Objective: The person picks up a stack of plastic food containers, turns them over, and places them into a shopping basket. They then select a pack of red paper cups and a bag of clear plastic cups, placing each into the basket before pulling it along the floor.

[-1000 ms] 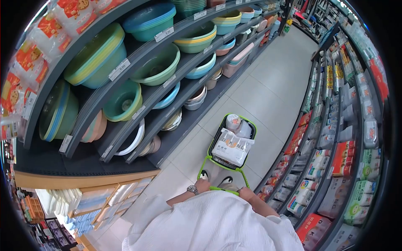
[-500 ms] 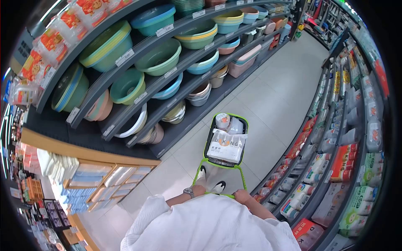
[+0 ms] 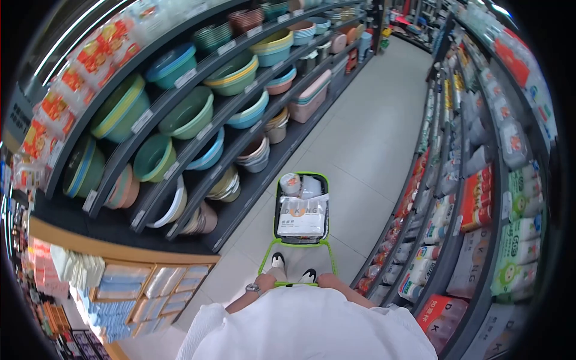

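A cart (image 3: 329, 186) with a bright green rim stands in front of me on the tiled floor. In it lie a white pack (image 3: 303, 216) printed with DKNG, a round white roll-like item (image 3: 290, 183) and a translucent item (image 3: 311, 187). My left hand (image 3: 265, 280), with a watch on its wrist, is closed on the left end of the green handle (image 3: 294, 284). On the handle's right end my right hand (image 3: 326, 279) is closed too. Both hands are small in view, and white fabric partly covers the arms.
Shelves of plastic basins (image 3: 186, 113) line the left side. On the right, curved shelves hold packaged goods (image 3: 477, 198). A wooden rack of folded towels (image 3: 123, 282) stands at the lower left. Pale floor (image 3: 366, 132) runs between the shelves toward hanging tools at the far end.
The view has turned, so the cart and my hands appear further left and the cart is straighter ahead. Both hands remain on the handle. My feet have changed position.
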Motion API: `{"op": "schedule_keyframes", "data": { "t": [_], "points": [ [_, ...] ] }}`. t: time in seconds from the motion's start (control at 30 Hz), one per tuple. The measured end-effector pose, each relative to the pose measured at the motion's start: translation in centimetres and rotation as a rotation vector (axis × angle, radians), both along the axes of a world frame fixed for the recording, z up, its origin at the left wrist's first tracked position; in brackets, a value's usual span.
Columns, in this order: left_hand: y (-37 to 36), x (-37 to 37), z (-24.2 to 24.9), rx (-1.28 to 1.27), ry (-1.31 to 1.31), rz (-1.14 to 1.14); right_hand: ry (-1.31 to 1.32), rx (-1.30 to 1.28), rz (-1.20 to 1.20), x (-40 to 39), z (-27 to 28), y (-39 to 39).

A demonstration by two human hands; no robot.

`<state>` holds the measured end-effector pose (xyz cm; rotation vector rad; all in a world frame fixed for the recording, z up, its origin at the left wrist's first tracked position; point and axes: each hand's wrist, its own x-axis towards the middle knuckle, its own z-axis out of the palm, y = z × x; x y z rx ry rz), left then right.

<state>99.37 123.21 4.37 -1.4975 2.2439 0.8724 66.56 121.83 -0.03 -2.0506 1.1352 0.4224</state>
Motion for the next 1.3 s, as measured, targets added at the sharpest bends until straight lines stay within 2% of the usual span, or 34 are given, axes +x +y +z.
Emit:
{"op": "schedule_keyframes", "data": {
  "t": [0.13, 0.27, 0.37, 0.43, 0.47, 0.67, 0.87, 0.93, 1.0, 1.07, 1.1, 1.17, 1.3],
  "points": [
    [-0.4, -0.1, -1.0, -0.004, -0.014, -0.057, -0.063, -0.077, -0.053, -0.2, 0.4, 0.5],
    [-0.8, -0.6, -1.9, -0.083, -0.038, 0.032, -0.040, -0.084, -0.079, -0.3, 0.9, -0.5],
    [-2.6, -0.2, -3.0, -0.016, -0.026, -0.103, -0.052, -0.075, -0.056, -0.1, 0.6, -0.6],
    [-3.7, -0.6, -3.7, 0.098, -0.212, -0.099, -0.004, -0.053, -0.051, 0.1, -0.6, -1.1],
    [-4.1, -0.6, -3.7, 0.121, -0.219, -0.117, -0.001, -0.055, -0.066, 0.2, -0.5, -1.4],
    [-9.0, 0.8, -3.1, 0.095, -0.038, -0.317, 0.028, -0.008, -0.155, 1.2, 0.9, -3.1],
    [-15.2, 4.0, -1.5, 0.046, 0.045, -0.416, 0.042, -0.056, -0.205, 5.1, 1.9, -7.1],
    [-17.7, 5.8, -0.9, -0.019, 0.012, -0.424, -0.005, -0.039, -0.302, 7.2, 0.8, -8.6],
    [-20.0, 8.0, -0.7, -0.087, -0.010, -0.410, -0.034, -0.074, -0.264, 9.2, -0.9, -11.3],
    [-21.3, 10.3, 0.1, -0.171, -0.064, -0.170, -0.069, -0.093, -0.221, 12.7, -0.6, -12.7],
    [-21.9, 11.8, 0.2, -0.169, -0.060, -0.182, -0.098, -0.067, -0.201, 14.1, 0.1, -14.1],
    [-24.2, 14.3, 0.5, -0.344, -0.085, -0.189, -0.121, -0.060, -0.209, 16.7, 1.3, -17.2],
    [-27.4, 16.9, 1.0, -0.398, -0.145, -0.169, -0.087, -0.028, -0.283, 20.6, 1.1, -20.5]
  ]
}}
